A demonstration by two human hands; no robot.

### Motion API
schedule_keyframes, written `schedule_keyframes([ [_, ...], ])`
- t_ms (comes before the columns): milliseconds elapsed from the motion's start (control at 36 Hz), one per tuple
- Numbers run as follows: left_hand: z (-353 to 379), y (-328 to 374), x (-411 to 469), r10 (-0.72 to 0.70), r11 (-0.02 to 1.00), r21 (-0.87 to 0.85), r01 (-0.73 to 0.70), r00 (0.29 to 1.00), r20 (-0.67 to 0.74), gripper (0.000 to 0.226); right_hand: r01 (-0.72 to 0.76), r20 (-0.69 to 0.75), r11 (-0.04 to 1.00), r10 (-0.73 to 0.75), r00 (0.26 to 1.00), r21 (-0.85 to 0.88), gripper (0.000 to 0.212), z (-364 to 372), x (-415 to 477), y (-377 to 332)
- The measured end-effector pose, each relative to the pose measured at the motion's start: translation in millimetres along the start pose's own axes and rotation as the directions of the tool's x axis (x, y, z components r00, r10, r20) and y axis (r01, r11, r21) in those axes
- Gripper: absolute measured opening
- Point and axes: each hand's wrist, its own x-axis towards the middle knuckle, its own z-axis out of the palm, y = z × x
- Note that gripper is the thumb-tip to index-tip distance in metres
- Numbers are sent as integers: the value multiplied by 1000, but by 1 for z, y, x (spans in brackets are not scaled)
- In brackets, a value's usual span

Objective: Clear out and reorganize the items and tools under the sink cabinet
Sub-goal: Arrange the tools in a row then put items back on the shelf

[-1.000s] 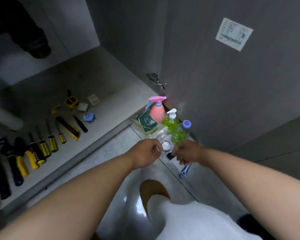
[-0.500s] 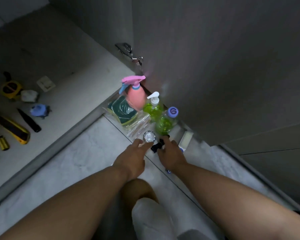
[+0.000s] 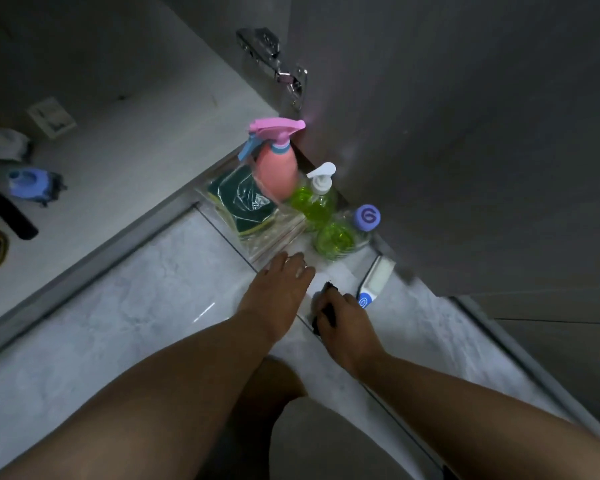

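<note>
left hand (image 3: 278, 289) palm-down, fingers loosely straight; right hand (image 3: 345, 318) low, fingers tight around a black object (image 3: 329, 289)

Dim, grey light: the cabinet floor (image 3: 136, 133) sinks to near-black at top left, while the pale floor tiles (image 3: 136, 306) catch a soft glow and one short streak of glare (just left of the left hand (image 3: 279, 289)). The pink spray bottle (image 3: 278, 168) is motion-blurred and leaves a faint pink sheen on the cabinet door (image 3: 430, 133); straight edges bow toward the borders, and the black thing (image 3: 328, 308) gripped by the right hand (image 3: 347, 327) is too dark to identify.
</note>
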Motion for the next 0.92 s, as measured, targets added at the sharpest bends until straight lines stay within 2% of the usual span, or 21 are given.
schedule_keyframes([
  [111,1,-1,-9,-54,997,-61,53,999,-7,48,33,33,998,-35,999,51,12,6,-5,-4],
  [222,-5,-6,-32,-19,997,-79,23,998,54,39,71,35,993,-75,997,99,17,8,-8,-13],
  [361,-52,-34,-82,14,992,-125,-12,1000,11,38,138,76,975,-153,985,175,28,0,-15,-40],
  [417,-81,-50,-107,-28,992,-121,26,1000,-11,42,142,131,975,-165,978,173,27,-8,-14,-58],
  [500,-131,-75,-143,-197,972,-146,185,978,-70,42,173,215,965,-214,953,195,25,-29,-8,-97],
  [583,-173,-98,-178,-424,873,-312,374,899,-108,38,239,275,952,-287,918,193,23,-52,0,-146],
  [639,-191,-110,-199,-536,782,-460,421,830,-153,31,279,322,944,-323,890,176,23,-65,7,-179],
  [694,-203,-121,-216,-618,693,-605,393,755,-219,31,316,339,938,-346,875,141,22,-75,15,-213],
  [778,-211,-136,-235,-715,572,-749,334,651,-255,35,363,291,928,-372,881,88,21,-81,32,-257],
  [861,-208,-151,-243,-788,408,-873,265,586,-190,34,403,207,915,-393,896,-4,17,-76,52,-294],
  [917,-202,-159,-243,-812,297,-932,207,568,-132,36,421,194,904,-401,895,-72,11,-69,69,-313],
])
